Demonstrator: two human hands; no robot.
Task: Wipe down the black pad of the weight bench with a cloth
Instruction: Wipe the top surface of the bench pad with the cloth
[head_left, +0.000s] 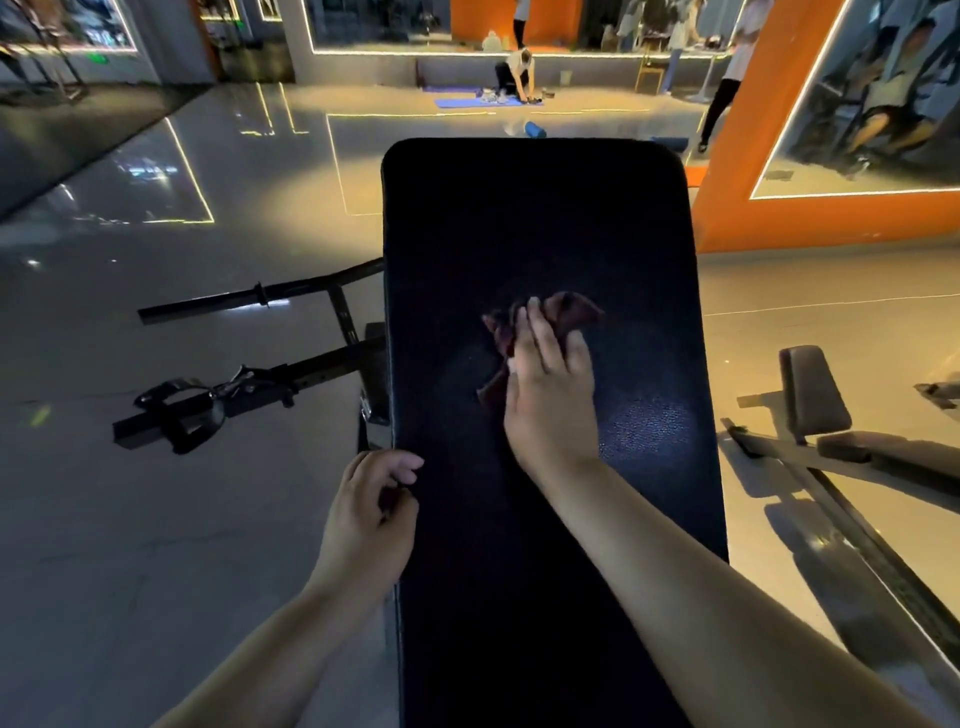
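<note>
Head view: left hand (371, 512), fingers curled at left edge of black pad (519, 218), grip uncertain; right hand (550, 395), fingers straight, pressing dark-red cloth (571, 309) mid-pad; glossy grey floor (156, 519); orange wall (737, 197) right; person (514, 73) crouched by blue mat (467, 103), far.

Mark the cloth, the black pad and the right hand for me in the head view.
cloth (574, 310), head view, on the bunched corner beyond the fingertips.
black pad (519, 218), head view, on its bare far half.
right hand (550, 387), head view, on the back of the hand.
</note>
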